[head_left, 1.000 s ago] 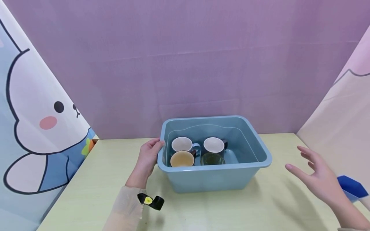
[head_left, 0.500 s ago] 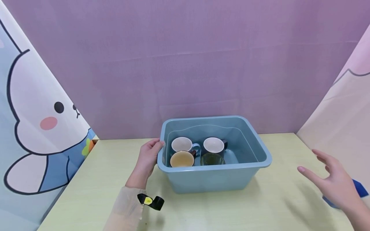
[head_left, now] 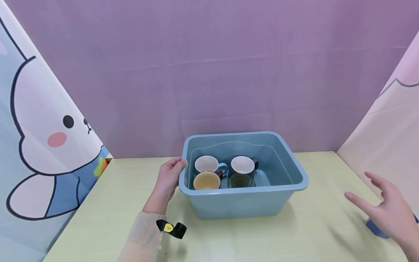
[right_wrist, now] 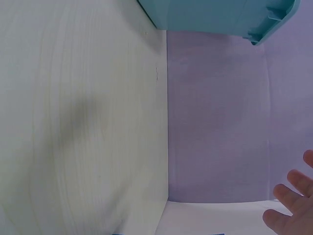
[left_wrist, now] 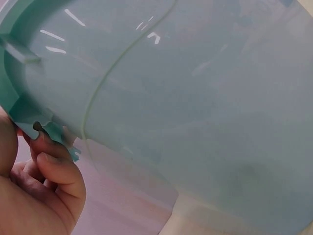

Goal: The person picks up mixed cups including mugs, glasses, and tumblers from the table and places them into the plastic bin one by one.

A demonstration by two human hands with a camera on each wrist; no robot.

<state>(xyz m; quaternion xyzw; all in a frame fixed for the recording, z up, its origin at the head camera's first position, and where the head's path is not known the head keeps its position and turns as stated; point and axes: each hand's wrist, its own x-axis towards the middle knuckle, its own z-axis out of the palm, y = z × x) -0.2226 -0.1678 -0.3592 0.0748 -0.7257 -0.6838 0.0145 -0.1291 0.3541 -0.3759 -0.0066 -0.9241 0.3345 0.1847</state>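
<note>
My left hand (head_left: pixel 166 182) grips the left rim of a light blue plastic tub (head_left: pixel 239 204) on the table; in the left wrist view, curled fingers (left_wrist: pixel 58 174) hold that rim from beneath. Inside the tub, toward its left half, are a white-lined mug (head_left: pixel 206 163) with a blue handle, a tan-lined cup (head_left: pixel 207 181) in front of it, a dark mug (head_left: pixel 243 165) with a white inside, and a greenish clear glass (head_left: pixel 241 181). Well right of the tub, my right hand (head_left: pixel 389 209) hovers over the table with fingers spread and holds nothing.
A blue object (head_left: pixel 376 229) lies at the right, mostly hidden behind my right hand. A purple cloth (head_left: pixel 212 72) stands behind the pale table (head_left: pixel 314 225), with printed cloths at both sides. A black strap (head_left: pixel 171 228) hangs by my left sleeve.
My right hand has moved farther right, away from the tub, and now covers more of the blue object. The left hand and the tub with its cups stay in place.
</note>
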